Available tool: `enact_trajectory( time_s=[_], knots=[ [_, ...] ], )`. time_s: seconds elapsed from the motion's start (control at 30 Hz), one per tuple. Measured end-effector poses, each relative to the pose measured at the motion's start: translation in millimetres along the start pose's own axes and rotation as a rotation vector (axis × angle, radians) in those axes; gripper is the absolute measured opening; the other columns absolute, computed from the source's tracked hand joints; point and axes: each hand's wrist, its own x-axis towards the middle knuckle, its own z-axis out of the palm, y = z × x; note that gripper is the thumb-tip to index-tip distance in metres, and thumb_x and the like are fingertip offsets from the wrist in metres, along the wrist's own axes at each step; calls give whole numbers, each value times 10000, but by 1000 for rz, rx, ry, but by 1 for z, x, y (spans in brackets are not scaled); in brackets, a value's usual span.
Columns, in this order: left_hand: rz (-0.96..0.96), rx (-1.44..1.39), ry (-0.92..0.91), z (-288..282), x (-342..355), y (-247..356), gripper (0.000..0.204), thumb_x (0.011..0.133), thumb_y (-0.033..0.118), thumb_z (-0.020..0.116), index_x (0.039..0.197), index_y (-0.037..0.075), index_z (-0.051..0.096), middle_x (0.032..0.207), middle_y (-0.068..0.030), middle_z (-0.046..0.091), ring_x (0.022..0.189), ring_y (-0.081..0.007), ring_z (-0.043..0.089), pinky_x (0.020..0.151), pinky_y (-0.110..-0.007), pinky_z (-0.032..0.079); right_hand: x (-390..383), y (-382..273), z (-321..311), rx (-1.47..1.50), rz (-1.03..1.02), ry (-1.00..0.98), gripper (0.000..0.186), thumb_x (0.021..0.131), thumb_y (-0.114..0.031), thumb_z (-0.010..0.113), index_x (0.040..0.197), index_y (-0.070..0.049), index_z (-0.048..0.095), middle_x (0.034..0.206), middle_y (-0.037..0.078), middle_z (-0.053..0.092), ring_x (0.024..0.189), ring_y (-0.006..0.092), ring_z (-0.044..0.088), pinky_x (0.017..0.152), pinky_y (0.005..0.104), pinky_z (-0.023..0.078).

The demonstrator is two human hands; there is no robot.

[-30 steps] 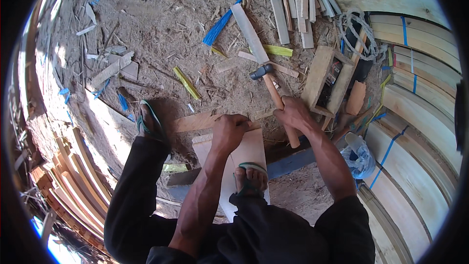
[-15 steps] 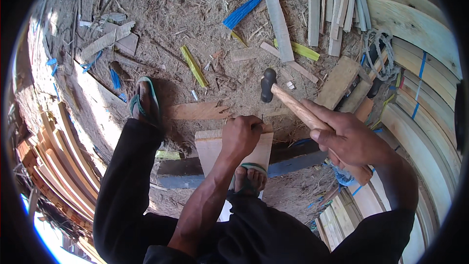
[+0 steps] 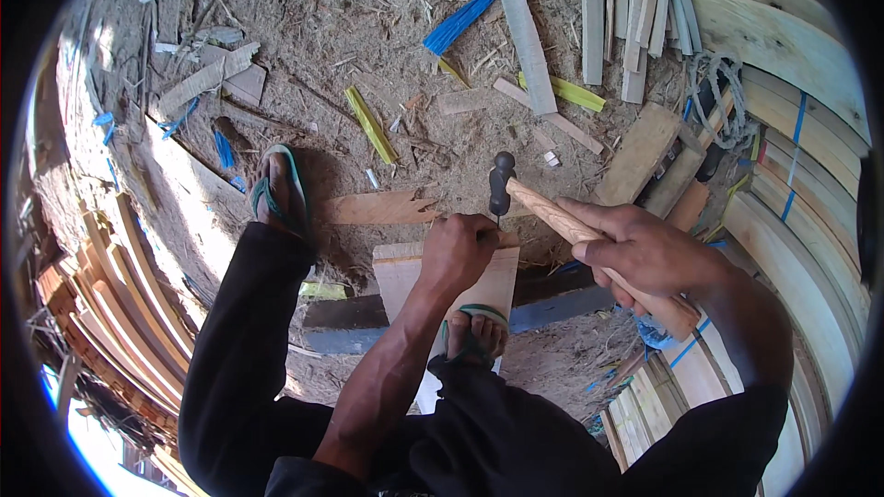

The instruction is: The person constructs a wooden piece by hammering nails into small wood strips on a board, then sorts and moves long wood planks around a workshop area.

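Observation:
My right hand (image 3: 645, 253) grips the wooden handle of a hammer (image 3: 543, 210). Its black head is down over a thin upright nail (image 3: 498, 221), at or very near the nail's top. The nail stands at the far end of a pale wooden board (image 3: 399, 285), where a narrow wood strip (image 3: 396, 251) lies across it. My left hand (image 3: 456, 253) is closed at that end, thumb and finger pinching the nail; the other fingers are curled and partly hide the strip. My sandalled foot (image 3: 477, 331) presses on the board.
Under the board runs a dark beam (image 3: 562, 308). Stacked planks (image 3: 783, 156) line the right side, with a coil of rope (image 3: 723, 106) by them. Curved wood strips (image 3: 129, 313) are piled at left. Offcuts, a blue strap (image 3: 470, 18) and yellow strips (image 3: 370, 124) litter the sandy ground.
The hammer head has come down toward me onto or close to the nail, and my right hand has lowered slightly. My left hand keeps its pinch at the board's end.

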Motion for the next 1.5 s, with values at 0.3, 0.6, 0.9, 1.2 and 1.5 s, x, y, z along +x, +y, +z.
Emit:
enact_trajectory(
  time_s=[0.3, 0.6, 0.9, 1.2, 1.5],
  knots=[
    [23, -138, -162, -19, 7, -17, 334, 748, 89, 760, 1056, -15, 680, 918, -169, 724, 868, -261, 711, 774, -370, 547, 3, 17, -4, -28, -192, 126, 572, 1032, -221, 452, 1556, -181, 226, 736, 46, 537, 502, 90, 529, 468, 256, 508],
    [-127, -169, -159, -25, 7, -10, 444, 719, 62, 802, 1060, -29, 533, 906, -183, 724, 862, -254, 712, 764, -359, 545, -1, -13, -3, -11, -276, 391, 541, 1035, -227, 432, 1548, -190, 261, 733, 33, 519, 485, 88, 505, 437, 256, 495],
    [-137, -156, -147, -30, 6, -8, 463, 720, 73, 800, 1060, -37, 506, 908, -197, 718, 877, -283, 712, 768, -369, 543, 10, -28, -6, 230, -610, 736, 575, 1025, -263, 473, 1552, -214, 248, 704, 27, 503, 482, 86, 495, 428, 248, 476],
    [-97, -132, -164, -27, 8, -9, 503, 727, 90, 811, 1091, -31, 485, 942, -203, 720, 891, -285, 711, 783, -374, 537, -4, -20, -16, 61, -432, 609, 606, 1020, -229, 467, 1563, -239, 200, 699, 20, 479, 492, 85, 490, 424, 223, 463],
    [-82, -105, -179, -27, 7, -8, 499, 740, 123, 809, 1109, -29, 509, 952, -192, 722, 915, -292, 708, 797, -383, 531, -7, -7, -19, -49, -265, 309, 613, 999, -252, 519, 1545, -143, 261, 682, 28, 521, 473, 102, 518, 481, 289, 500]
  ],
)
